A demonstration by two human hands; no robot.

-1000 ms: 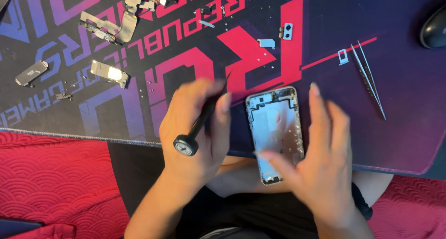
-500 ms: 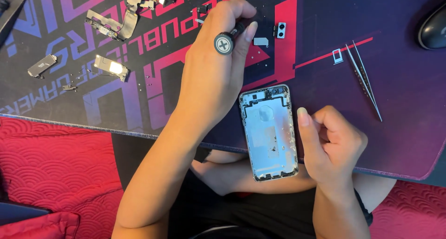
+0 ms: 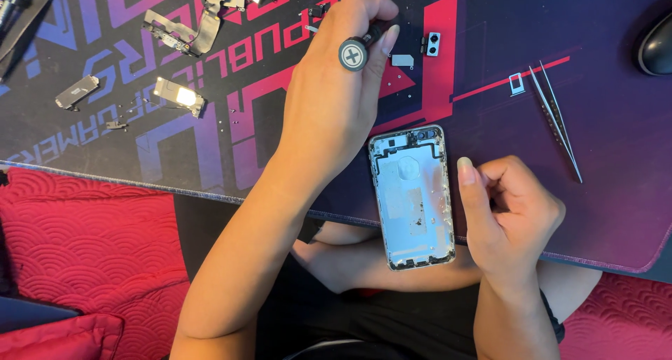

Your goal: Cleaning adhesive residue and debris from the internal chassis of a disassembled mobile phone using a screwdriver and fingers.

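An opened phone housing (image 3: 413, 195) lies face up at the near edge of the dark desk mat (image 3: 609, 213), its silver inside exposed. My left hand (image 3: 336, 94) reaches out over the mat and grips a black screwdriver (image 3: 358, 50), whose round end cap faces the camera; the tip is hidden under my fingers. My right hand (image 3: 507, 213) rests curled beside the housing's right edge, its thumb lying along that edge. Just past the screwdriver lie a small grey bracket (image 3: 402, 60) and a small camera module (image 3: 433, 43).
Tweezers (image 3: 556, 118) and a small tray frame (image 3: 516, 84) lie at the right, a dark mouse (image 3: 654, 45) at the far right. Loose metal plates (image 3: 178, 95) and flex parts (image 3: 189, 27) are scattered at the upper left. Red cushions (image 3: 91, 241) sit below the mat's edge.
My left hand has carried the screwdriver from beside the phone housing up to the middle of the mat near the small parts. My right hand has come off the housing and curled beside it.
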